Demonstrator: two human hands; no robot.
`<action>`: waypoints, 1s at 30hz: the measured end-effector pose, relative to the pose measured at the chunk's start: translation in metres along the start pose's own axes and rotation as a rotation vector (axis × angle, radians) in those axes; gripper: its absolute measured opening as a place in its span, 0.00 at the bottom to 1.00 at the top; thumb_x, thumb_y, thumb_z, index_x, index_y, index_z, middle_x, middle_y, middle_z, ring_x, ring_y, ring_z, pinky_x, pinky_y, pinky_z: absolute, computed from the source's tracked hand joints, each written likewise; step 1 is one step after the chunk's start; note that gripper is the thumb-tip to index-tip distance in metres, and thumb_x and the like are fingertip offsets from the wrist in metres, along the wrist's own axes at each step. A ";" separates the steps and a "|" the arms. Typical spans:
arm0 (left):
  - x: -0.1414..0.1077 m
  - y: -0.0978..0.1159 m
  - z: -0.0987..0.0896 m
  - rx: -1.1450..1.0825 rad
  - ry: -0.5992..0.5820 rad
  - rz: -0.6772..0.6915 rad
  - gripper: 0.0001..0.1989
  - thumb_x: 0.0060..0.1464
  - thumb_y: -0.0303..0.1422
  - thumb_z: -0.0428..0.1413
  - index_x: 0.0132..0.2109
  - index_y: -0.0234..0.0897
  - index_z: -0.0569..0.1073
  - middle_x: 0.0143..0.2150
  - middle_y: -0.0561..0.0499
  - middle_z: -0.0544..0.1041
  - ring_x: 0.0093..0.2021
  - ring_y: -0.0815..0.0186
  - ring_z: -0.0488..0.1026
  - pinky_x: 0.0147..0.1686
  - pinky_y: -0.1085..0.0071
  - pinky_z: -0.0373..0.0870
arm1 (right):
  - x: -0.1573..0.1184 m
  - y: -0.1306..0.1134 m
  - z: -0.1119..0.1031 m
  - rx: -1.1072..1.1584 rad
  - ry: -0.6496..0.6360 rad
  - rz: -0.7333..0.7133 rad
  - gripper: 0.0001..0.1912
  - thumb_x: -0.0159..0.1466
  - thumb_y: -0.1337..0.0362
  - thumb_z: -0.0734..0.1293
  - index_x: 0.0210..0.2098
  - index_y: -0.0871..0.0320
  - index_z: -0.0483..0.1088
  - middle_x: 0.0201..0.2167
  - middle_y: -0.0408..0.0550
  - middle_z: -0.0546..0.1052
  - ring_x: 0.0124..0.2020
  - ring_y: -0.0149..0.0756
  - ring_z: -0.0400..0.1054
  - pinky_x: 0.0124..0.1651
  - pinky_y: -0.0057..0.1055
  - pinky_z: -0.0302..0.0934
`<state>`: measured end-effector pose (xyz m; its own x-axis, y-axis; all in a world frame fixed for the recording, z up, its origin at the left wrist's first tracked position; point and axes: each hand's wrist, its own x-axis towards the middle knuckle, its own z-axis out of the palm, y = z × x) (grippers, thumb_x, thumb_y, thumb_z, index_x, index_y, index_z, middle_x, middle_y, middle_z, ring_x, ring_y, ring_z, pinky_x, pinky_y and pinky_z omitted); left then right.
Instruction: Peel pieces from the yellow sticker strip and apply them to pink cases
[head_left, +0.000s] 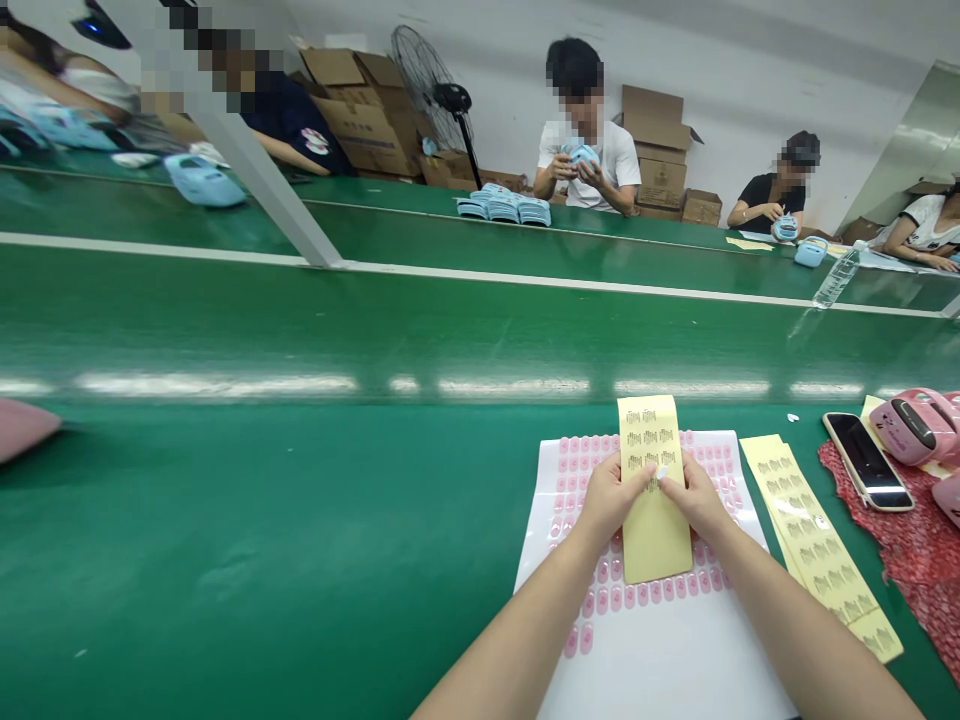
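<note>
Both of my hands hold a yellow strip of printed labels point(651, 545) upright over a white sheet point(660, 655) covered with rows of small pink oval stickers. My left hand point(613, 492) grips the strip's left edge, thumb on its front. My right hand point(697, 497) grips the right edge, its thumb close to the other one. A small white piece shows between the thumb tips, too small to make out. The strip's upper part carries dark print, while its lower part is bare yellow.
More yellow label strips point(814, 540) lie to the right, beside a phone point(868, 462), red bubble wrap point(919, 560) and a pink case point(911, 428). A bottle point(838, 278) leans near the white divider. People sit across the green table point(225, 550), some holding blue items.
</note>
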<state>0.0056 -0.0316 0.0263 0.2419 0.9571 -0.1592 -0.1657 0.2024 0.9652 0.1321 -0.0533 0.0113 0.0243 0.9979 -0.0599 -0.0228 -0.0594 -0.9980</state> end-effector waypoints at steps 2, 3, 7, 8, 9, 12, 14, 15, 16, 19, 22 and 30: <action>0.000 0.001 0.000 0.005 0.000 0.008 0.25 0.32 0.46 0.61 0.35 0.31 0.71 0.38 0.40 0.75 0.39 0.52 0.72 0.36 0.63 0.71 | 0.000 0.000 0.001 -0.002 0.003 0.003 0.17 0.50 0.61 0.64 0.39 0.56 0.66 0.40 0.50 0.73 0.41 0.44 0.68 0.41 0.40 0.63; 0.000 0.001 0.000 0.007 -0.001 0.011 0.24 0.32 0.45 0.61 0.35 0.31 0.72 0.38 0.40 0.75 0.39 0.52 0.72 0.36 0.63 0.71 | 0.000 0.000 0.001 -0.002 0.007 0.006 0.17 0.49 0.61 0.64 0.39 0.57 0.66 0.40 0.50 0.74 0.40 0.44 0.68 0.40 0.40 0.63; -0.001 0.002 0.000 0.019 -0.006 0.022 0.23 0.33 0.45 0.60 0.34 0.32 0.72 0.38 0.41 0.75 0.38 0.53 0.73 0.35 0.63 0.71 | 0.000 0.001 0.002 0.001 0.025 0.005 0.17 0.49 0.62 0.64 0.39 0.57 0.66 0.39 0.50 0.74 0.40 0.45 0.69 0.40 0.40 0.64; -0.001 0.002 0.000 0.022 -0.007 0.025 0.23 0.33 0.45 0.60 0.34 0.32 0.72 0.38 0.41 0.75 0.38 0.53 0.72 0.36 0.63 0.71 | 0.000 0.001 0.002 0.003 0.026 0.001 0.17 0.48 0.62 0.64 0.39 0.56 0.67 0.39 0.50 0.74 0.39 0.45 0.69 0.40 0.40 0.64; -0.001 0.002 0.000 0.024 -0.008 0.029 0.23 0.33 0.45 0.60 0.34 0.32 0.72 0.39 0.41 0.75 0.39 0.52 0.72 0.36 0.63 0.71 | 0.000 0.001 0.001 0.004 0.024 -0.003 0.17 0.48 0.62 0.64 0.39 0.56 0.67 0.38 0.50 0.74 0.39 0.45 0.69 0.40 0.41 0.63; -0.001 0.002 -0.001 0.024 -0.011 0.035 0.23 0.33 0.46 0.60 0.34 0.32 0.72 0.40 0.40 0.75 0.39 0.52 0.72 0.36 0.62 0.71 | 0.001 0.002 -0.001 0.012 0.010 -0.010 0.16 0.48 0.63 0.64 0.38 0.56 0.67 0.38 0.49 0.75 0.39 0.45 0.69 0.40 0.40 0.63; -0.001 0.001 -0.001 0.020 -0.013 0.036 0.24 0.33 0.46 0.60 0.35 0.32 0.72 0.40 0.40 0.75 0.39 0.52 0.72 0.36 0.62 0.71 | 0.001 0.002 -0.002 0.016 -0.001 -0.014 0.17 0.49 0.63 0.63 0.39 0.56 0.67 0.38 0.49 0.74 0.40 0.44 0.68 0.40 0.40 0.63; 0.000 0.001 -0.001 0.018 -0.014 0.036 0.24 0.33 0.46 0.60 0.35 0.32 0.72 0.40 0.40 0.75 0.39 0.52 0.72 0.36 0.62 0.71 | 0.001 0.001 -0.002 0.015 -0.004 -0.014 0.17 0.49 0.63 0.64 0.39 0.56 0.67 0.39 0.49 0.74 0.40 0.44 0.68 0.40 0.39 0.63; 0.000 0.000 -0.001 0.016 -0.015 0.037 0.24 0.33 0.46 0.60 0.35 0.31 0.72 0.40 0.40 0.75 0.39 0.52 0.72 0.36 0.62 0.71 | 0.001 0.001 -0.002 0.013 -0.005 -0.013 0.17 0.49 0.63 0.64 0.39 0.56 0.67 0.39 0.49 0.74 0.40 0.43 0.68 0.40 0.39 0.63; 0.000 0.000 -0.001 0.011 -0.014 0.041 0.24 0.33 0.46 0.61 0.35 0.31 0.72 0.40 0.40 0.75 0.39 0.52 0.72 0.36 0.62 0.71 | 0.000 0.001 -0.001 0.013 -0.002 -0.009 0.17 0.49 0.62 0.65 0.39 0.56 0.67 0.39 0.48 0.74 0.39 0.43 0.69 0.39 0.39 0.64; 0.000 -0.001 -0.001 0.006 -0.016 0.045 0.24 0.33 0.46 0.61 0.35 0.31 0.72 0.40 0.40 0.75 0.39 0.52 0.72 0.36 0.62 0.71 | -0.001 0.001 0.000 0.018 -0.007 -0.013 0.16 0.50 0.61 0.65 0.39 0.56 0.67 0.39 0.49 0.74 0.39 0.43 0.69 0.39 0.39 0.64; 0.001 -0.002 -0.002 0.006 -0.015 0.058 0.23 0.34 0.44 0.60 0.36 0.32 0.72 0.40 0.41 0.75 0.40 0.52 0.72 0.37 0.62 0.71 | 0.000 0.001 0.000 0.008 0.005 -0.004 0.17 0.50 0.61 0.66 0.39 0.56 0.67 0.40 0.50 0.74 0.40 0.45 0.69 0.41 0.41 0.64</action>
<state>0.0047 -0.0306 0.0240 0.2467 0.9639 -0.1001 -0.1743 0.1458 0.9738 0.1316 -0.0532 0.0105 0.0299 0.9980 -0.0556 -0.0304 -0.0547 -0.9980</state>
